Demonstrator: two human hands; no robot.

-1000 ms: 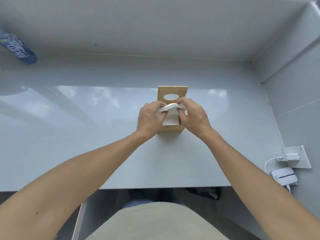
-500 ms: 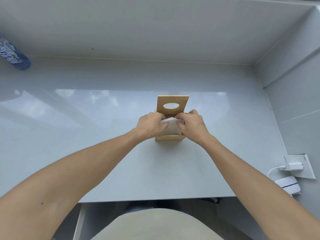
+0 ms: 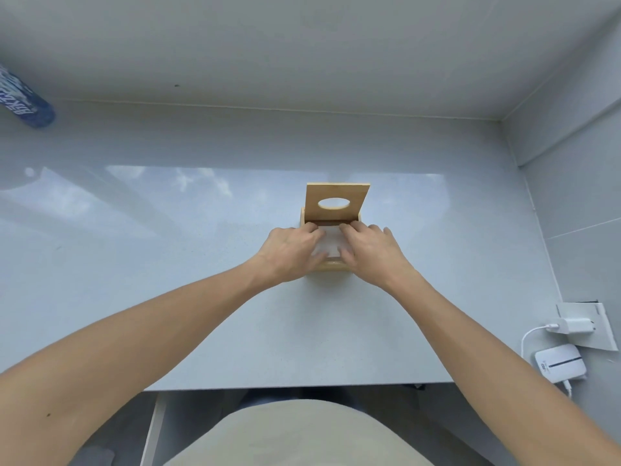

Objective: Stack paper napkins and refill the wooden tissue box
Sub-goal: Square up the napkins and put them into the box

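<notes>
A small wooden tissue box (image 3: 331, 265) stands in the middle of the grey table (image 3: 168, 264). Its lid (image 3: 349, 196), with an oval hole, is tipped up at the back. A white stack of paper napkins (image 3: 331, 245) lies inside the box. My left hand (image 3: 294, 252) rests flat on the stack's left side and my right hand (image 3: 368, 252) on its right side, fingers spread and pressing down. The hands hide most of the napkins and the box's side walls.
A blue bottle (image 3: 23, 100) lies at the far left by the wall. At the right edge of the table a white charger (image 3: 574, 326) sits in a wall socket, with a white device (image 3: 559, 364) on a cable below it. Walls close the back and right.
The napkin stack, held bowed above the box a second ago, has gone down into the box. Both hands have flattened from a pinch onto its top.
</notes>
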